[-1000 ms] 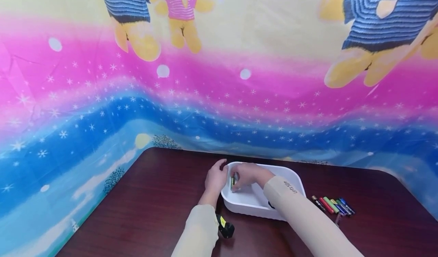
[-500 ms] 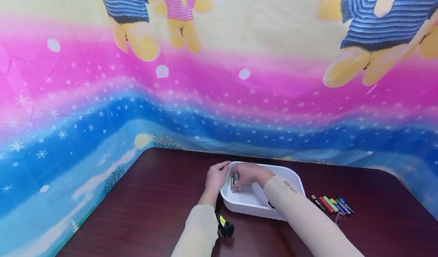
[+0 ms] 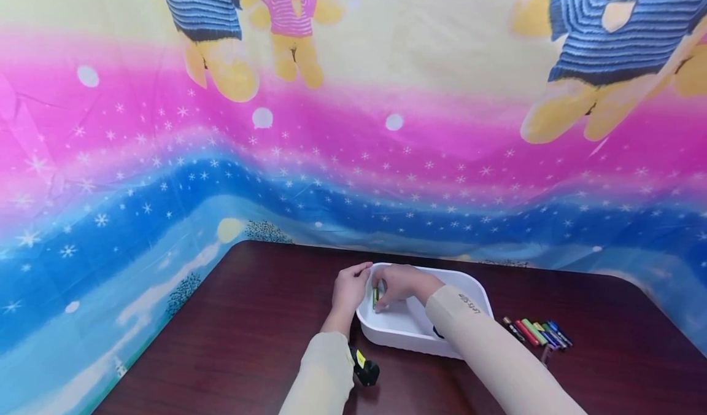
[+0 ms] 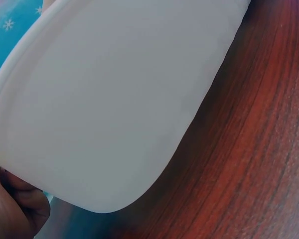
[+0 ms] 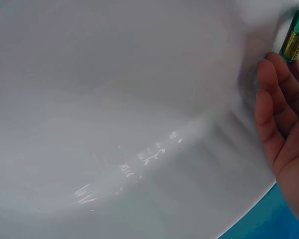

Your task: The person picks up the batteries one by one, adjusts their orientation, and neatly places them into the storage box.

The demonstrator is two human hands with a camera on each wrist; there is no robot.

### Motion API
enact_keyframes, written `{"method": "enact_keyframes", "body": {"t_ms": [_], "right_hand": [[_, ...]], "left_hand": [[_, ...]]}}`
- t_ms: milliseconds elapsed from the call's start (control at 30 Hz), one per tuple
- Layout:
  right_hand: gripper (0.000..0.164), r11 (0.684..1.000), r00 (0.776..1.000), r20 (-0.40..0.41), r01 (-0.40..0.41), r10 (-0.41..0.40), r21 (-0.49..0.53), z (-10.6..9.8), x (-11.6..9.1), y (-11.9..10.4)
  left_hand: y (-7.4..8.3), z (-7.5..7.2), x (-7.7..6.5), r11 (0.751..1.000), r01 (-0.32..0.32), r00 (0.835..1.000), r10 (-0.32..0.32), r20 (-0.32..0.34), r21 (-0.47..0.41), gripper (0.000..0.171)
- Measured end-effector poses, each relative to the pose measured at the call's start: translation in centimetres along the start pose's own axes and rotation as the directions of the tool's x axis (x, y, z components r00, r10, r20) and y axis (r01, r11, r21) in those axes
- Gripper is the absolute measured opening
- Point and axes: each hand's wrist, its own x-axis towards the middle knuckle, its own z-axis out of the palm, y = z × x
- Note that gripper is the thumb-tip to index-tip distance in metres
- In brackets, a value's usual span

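Observation:
A white plastic basin [image 3: 409,339] with rounded corners stands on the table. My left hand [image 3: 348,289] is at its left end, gripping the rim; the left wrist view shows curled fingers [image 4: 32,201] under the edge beside the basin's outer wall [image 4: 104,99]. Inside the basin, near that same end, my right hand [image 3: 400,282] pinches a small green and gold battery [image 5: 294,39] between fingers and thumb. The battery stands out at the upper right of the right wrist view, though the thumb is mostly out of frame there.
Several coloured cylinders [image 3: 533,331], among them black, red, light green and blue ones, lie in a row right of the basin on the dark wooden table [image 3: 248,341]. A black device [image 3: 366,367] sits at the left wrist. A printed curtain [image 3: 353,157] hangs behind.
The left hand's fingers have come down and forward onto the basin's rim since a second ago. The right hand and battery stay in nearly the same place.

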Motion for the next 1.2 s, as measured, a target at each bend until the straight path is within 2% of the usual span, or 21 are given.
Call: {"method": "enact_keyframes", "body": {"t_ms": [233, 400, 600, 733, 900, 1067, 1200], "right_hand": [[0.048, 0.999, 0.999, 0.047, -0.017, 0.015, 0.046, -1.1, -0.7, -0.1], [0.04, 0.992, 0.994, 0.094, -0.07, 0.061, 0.102, -3.2, -1.9, -0.1], [0.038, 0.989, 0.996, 0.013, -0.088, 0.087, 0.122, -6.9, -4.3, 0.8], [0.036, 0.99, 0.996, -0.055, -0.068, 0.075, 0.123, -8.8, -6.6, 2.4], [0.034, 0.978, 0.987, -0.113, -0.094, 0.117, 0.188, -10.0, -10.0, 5.4], [0.035, 0.972, 0.978, -0.145, -0.117, 0.148, 0.205, -9.6, -13.3, 8.9], [0.036, 0.965, 0.973, -0.14, -0.15, 0.183, 0.216, -8.7, -15.8, 11.3]], "left_hand": [[0.2, 0.3, -0.1, 1.0, -0.022, 1.0, 0.022, 0.005, -0.02, 0.023], [0.0, 0.6, 0.1, 0.999, -0.008, 1.0, 0.009, 0.017, -0.042, 0.024], [0.0, 0.9, -0.1, 0.999, 0.015, 1.0, -0.015, 0.005, -0.038, 0.024], [0.2, 0.8, -0.4, 1.0, 0.021, 1.0, -0.021, -0.009, -0.01, 0.024], [0.3, 0.6, -0.5, 1.0, 0.013, 1.0, -0.012, -0.016, 0.015, 0.024], [0.2, 0.2, -0.4, 1.0, 0.009, 0.999, -0.008, -0.035, 0.014, 0.023], [0.1, 0.1, -0.5, 1.0, 0.013, 1.0, -0.013, -0.026, 0.004, 0.024]]}}
